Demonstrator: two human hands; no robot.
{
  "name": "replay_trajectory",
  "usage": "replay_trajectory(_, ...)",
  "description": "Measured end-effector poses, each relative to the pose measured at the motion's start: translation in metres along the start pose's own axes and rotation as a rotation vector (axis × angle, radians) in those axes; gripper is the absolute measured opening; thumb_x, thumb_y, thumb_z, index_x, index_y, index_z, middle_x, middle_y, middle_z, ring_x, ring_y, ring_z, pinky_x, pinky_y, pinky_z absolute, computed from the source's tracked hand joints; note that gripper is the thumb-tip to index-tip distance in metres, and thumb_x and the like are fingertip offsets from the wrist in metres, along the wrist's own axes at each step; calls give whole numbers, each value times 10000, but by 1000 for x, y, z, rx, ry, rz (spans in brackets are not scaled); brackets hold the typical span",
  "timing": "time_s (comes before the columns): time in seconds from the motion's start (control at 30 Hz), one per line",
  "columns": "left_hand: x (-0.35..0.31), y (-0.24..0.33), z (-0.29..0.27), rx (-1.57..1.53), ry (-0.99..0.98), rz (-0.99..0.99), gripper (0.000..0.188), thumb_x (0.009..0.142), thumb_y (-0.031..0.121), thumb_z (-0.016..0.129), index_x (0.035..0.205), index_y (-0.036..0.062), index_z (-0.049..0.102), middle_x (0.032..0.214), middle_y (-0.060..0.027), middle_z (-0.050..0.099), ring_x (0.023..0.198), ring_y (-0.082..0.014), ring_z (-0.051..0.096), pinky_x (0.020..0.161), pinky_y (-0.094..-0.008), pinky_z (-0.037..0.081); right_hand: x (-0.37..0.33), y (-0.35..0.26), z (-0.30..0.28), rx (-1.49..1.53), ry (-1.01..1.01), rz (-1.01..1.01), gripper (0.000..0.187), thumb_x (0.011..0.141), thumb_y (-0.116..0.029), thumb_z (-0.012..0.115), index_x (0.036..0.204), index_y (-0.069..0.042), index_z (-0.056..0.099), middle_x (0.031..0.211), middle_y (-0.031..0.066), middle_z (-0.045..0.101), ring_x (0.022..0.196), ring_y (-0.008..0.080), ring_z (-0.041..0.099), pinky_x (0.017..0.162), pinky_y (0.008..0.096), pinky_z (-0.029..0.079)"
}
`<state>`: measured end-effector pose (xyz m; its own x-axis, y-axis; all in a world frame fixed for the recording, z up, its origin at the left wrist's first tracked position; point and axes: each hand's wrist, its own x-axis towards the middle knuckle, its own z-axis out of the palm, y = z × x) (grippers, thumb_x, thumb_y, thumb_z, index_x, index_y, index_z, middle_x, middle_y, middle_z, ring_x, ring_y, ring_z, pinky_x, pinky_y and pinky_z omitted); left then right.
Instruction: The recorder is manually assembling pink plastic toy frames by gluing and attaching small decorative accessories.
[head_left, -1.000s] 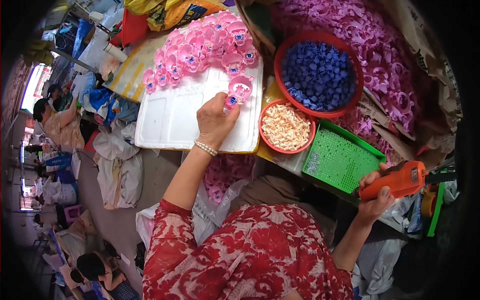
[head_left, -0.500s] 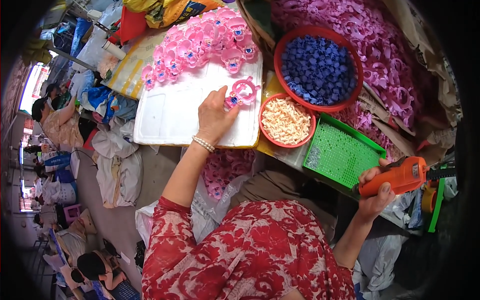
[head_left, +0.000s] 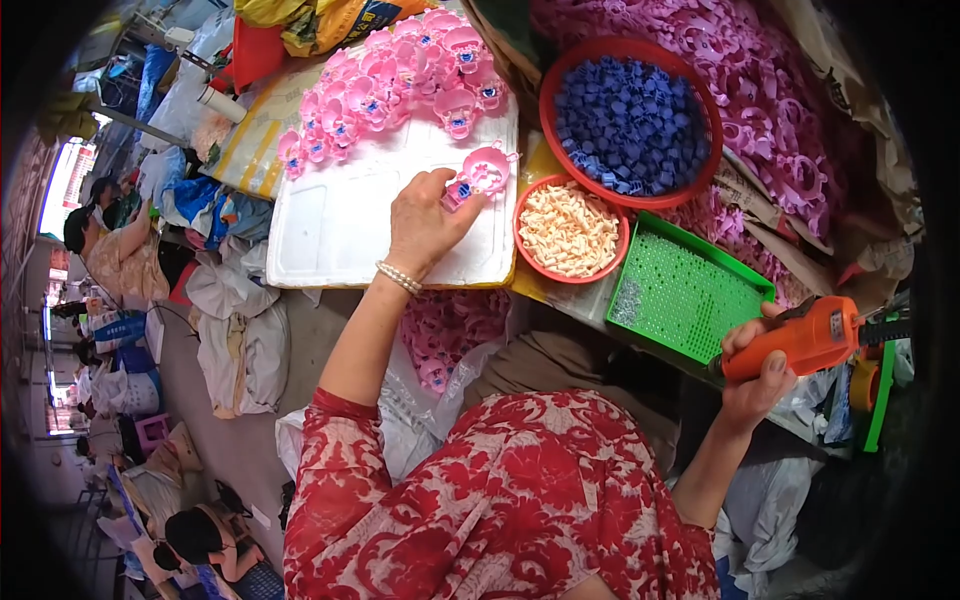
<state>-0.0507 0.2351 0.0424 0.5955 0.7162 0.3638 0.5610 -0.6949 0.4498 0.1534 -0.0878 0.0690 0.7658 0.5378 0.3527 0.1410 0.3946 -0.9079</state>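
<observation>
Over the white foam board, my left hand pinches a pink plastic ring-shaped part at its lower end, where a small blue piece shows. A bead bracelet circles that wrist. At the right, my right hand wraps around an orange power screwdriver, held near the corner of a green tray. The tray's floor is full of small holes, with small silvery screws gathered at its left end. Similar pink parts with blue pieces are heaped on the far side of the white board.
A red basket of blue plastic pieces and a smaller red bowl of cream pegs stand right of the board. Loose pink parts fill the far right. A bag of pink parts sits below the board's near edge. Other people work at far left.
The pink part in my left hand has tilted slightly, its ring now showing a pink inside. My right hand and the screwdriver stay almost where they were. The whole view has shifted a little.
</observation>
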Motion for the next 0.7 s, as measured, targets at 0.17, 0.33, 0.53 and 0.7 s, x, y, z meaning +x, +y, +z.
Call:
replay_trajectory(0.17, 14, -12, -2, 38, -62, -41, 484, 772, 417, 654, 994, -14, 634, 744, -123, 629, 661, -220, 603, 627, -319, 475, -1, 0, 0, 6, -2, 6, 586, 862, -418, 547, 1184, 55, 424, 756, 91, 493, 650, 162, 473, 594, 281, 412)
replay_trajectory(0.33, 29, -16, -6, -82, -231, -100, 461, 750, 386, 686, 946, -29, 638, 712, -123, 633, 628, -195, 609, 595, -312, 471, -2, 1, -2, 5, 5, -1, 583, 867, -413, 545, 1190, 56, 420, 759, 90, 494, 653, 161, 473, 597, 280, 414)
replay_trajectory(0.53, 37, -28, -2, -370, -449, -230, 339, 703, 257, 747, 875, -18, 649, 621, -43, 589, 517, -105, 530, 521, -266, 445, -3, 1, -4, 5, 14, 4, 590, 869, -424, 542, 1189, 57, 420, 757, 88, 490, 653, 160, 470, 597, 279, 413)
replay_trajectory(0.7, 30, -25, -3, -495, -465, -229, 302, 687, 196, 764, 874, 1, 628, 648, -29, 584, 569, -91, 521, 553, -254, 449, -2, 2, -3, -9, 11, -4, 575, 873, -419, 532, 1183, 53, 424, 753, 90, 490, 644, 158, 467, 588, 273, 407)
